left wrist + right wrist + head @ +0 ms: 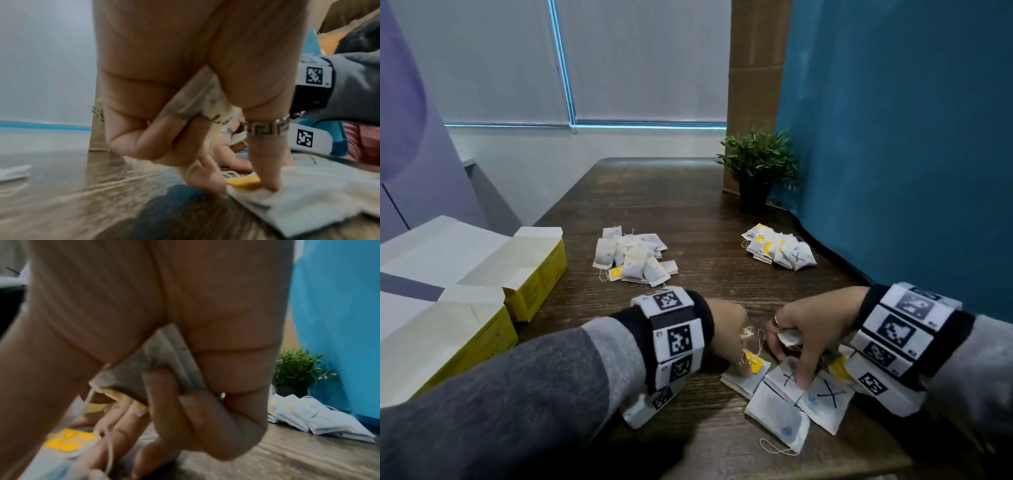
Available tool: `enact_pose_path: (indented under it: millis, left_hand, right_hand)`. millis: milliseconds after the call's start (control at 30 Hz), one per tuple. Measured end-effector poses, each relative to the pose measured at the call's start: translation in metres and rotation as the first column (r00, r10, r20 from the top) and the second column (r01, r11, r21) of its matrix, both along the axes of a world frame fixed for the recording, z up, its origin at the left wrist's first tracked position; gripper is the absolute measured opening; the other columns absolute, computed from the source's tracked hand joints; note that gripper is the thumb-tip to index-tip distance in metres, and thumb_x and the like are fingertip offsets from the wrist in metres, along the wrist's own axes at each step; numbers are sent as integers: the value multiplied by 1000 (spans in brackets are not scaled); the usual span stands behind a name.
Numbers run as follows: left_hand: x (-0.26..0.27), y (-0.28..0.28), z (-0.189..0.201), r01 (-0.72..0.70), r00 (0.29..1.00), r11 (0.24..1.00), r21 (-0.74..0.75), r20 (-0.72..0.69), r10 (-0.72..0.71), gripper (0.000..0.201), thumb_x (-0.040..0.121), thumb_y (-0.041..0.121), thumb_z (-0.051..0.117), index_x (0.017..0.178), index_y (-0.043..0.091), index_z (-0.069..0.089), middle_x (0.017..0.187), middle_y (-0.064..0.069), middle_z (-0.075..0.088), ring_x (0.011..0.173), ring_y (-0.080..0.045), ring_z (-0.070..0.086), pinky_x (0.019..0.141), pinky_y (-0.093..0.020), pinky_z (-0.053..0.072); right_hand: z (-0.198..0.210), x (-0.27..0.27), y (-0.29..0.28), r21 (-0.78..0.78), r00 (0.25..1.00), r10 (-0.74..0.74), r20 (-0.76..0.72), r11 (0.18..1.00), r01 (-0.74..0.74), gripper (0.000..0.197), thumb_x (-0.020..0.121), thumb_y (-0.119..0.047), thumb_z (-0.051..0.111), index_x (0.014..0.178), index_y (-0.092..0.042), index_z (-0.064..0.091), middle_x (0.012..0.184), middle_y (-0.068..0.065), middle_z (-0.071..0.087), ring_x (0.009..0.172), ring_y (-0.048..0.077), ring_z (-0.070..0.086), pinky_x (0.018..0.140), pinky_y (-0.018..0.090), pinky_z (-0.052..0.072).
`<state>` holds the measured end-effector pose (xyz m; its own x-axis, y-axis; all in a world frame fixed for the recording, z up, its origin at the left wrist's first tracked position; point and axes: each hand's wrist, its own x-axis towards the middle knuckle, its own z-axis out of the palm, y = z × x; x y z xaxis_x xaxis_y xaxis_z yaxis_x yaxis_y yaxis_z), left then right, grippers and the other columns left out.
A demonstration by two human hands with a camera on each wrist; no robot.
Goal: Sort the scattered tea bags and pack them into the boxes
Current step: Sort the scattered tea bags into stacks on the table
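Several white tea bags (796,394), some marked with a black X, lie scattered at the table's near edge. My left hand (736,342) keeps a small stack of tea bags (195,100) clamped in its curled fingers, while a ringed finger presses on a yellow-tagged tea bag (292,204) on the table. My right hand (796,356) also grips a stack of tea bags (164,356) in its palm, and one straight finger touches an X-marked bag. Two open yellow boxes (537,274) (482,339) stand at the left.
A pile of tea bags (633,257) lies mid-table and a pile of X-marked tea bags (779,248) (320,418) farther right. A potted plant (756,171) stands at the back right by a blue partition (911,137). The table's left edge runs beside the boxes.
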<state>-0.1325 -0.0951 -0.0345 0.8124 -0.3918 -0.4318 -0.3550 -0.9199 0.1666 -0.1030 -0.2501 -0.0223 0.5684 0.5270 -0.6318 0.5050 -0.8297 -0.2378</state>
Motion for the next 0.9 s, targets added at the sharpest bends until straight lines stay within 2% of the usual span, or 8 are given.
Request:
enact_pose_path:
  millis: [200, 367, 433, 533, 600, 667, 767, 900]
  left_hand:
    - [9, 3, -2, 26, 997, 986, -167, -64, -38, 18, 77, 29, 74, 85, 19, 61, 84, 1, 57, 74, -12, 48, 65, -25, 39]
    - [14, 22, 3, -109, 993, 885, -453, -84, 79, 17, 81, 17, 71, 82, 24, 55, 76, 7, 54, 61, -4, 47, 53, -15, 38]
    - [17, 36, 9, -238, 971, 747, -620, -168, 169, 21, 82, 7, 66, 89, 23, 56, 86, 2, 56, 64, -8, 49, 50, -18, 40]
    - [20, 58, 20, -406, 913, 321, -856, -366, 178, 30, 74, -5, 49, 92, 16, 62, 85, -8, 56, 58, -15, 51, 43, -20, 37]
    - [21, 70, 29, -506, 853, 37, -862, -494, 169, 34, 78, -4, 41, 97, 14, 62, 70, -4, 51, 46, -11, 46, 41, -17, 30]
    - [18, 79, 37, -615, 774, -174, -769, -631, 55, 26, 87, 10, 36, 99, 18, 59, 65, 1, 46, 44, -8, 42, 44, -17, 28]
    - [15, 88, 42, -686, 719, -283, -671, -684, -123, 24, 80, 27, 37, 90, 15, 56, 63, 2, 42, 43, -8, 38, 48, -19, 27]
    - [13, 96, 42, -701, 710, -283, -655, -678, -190, 31, 71, 41, 53, 80, 13, 43, 72, -1, 44, 50, -10, 40, 53, -22, 23]
  right_hand:
    - [2, 5, -6, 86, 993, 8, 120, 996, -18, 26, 74, -25, 77, 77, -27, 52, 78, -6, 56, 68, 7, 48, 56, 19, 38]
    - [14, 16, -19, 279, 976, -95, 194, 960, 38, 32, 74, -29, 77, 98, -28, 55, 93, -2, 64, 79, 9, 56, 75, 32, 49]
    - [16, 21, -22, 339, 969, -131, 207, 939, 54, 27, 74, -33, 77, 89, -33, 55, 93, 0, 67, 80, 8, 57, 79, 35, 49]
    - [11, 27, -23, 304, 980, -122, 156, 950, 70, 24, 75, -32, 76, 84, -34, 54, 95, 0, 67, 82, 11, 58, 81, 38, 50]
    - [3, 28, -20, 237, 990, -101, 98, 969, 75, 24, 76, -29, 75, 87, -32, 55, 98, 3, 67, 82, 13, 59, 81, 40, 51]
    - [-1, 29, -17, 181, 993, -72, 93, 982, 54, 24, 76, -29, 75, 90, -31, 55, 99, 3, 67, 82, 13, 59, 80, 41, 51]
    - [-2, 30, -13, 155, 992, -77, 103, 986, 60, 26, 74, -32, 76, 91, -29, 56, 91, -2, 66, 79, 12, 58, 74, 38, 51]
    - [4, 27, -13, 230, 963, -189, 191, 963, 143, 46, 78, -56, 64, 106, -20, 58, 96, -5, 62, 85, 10, 57, 76, 26, 47]
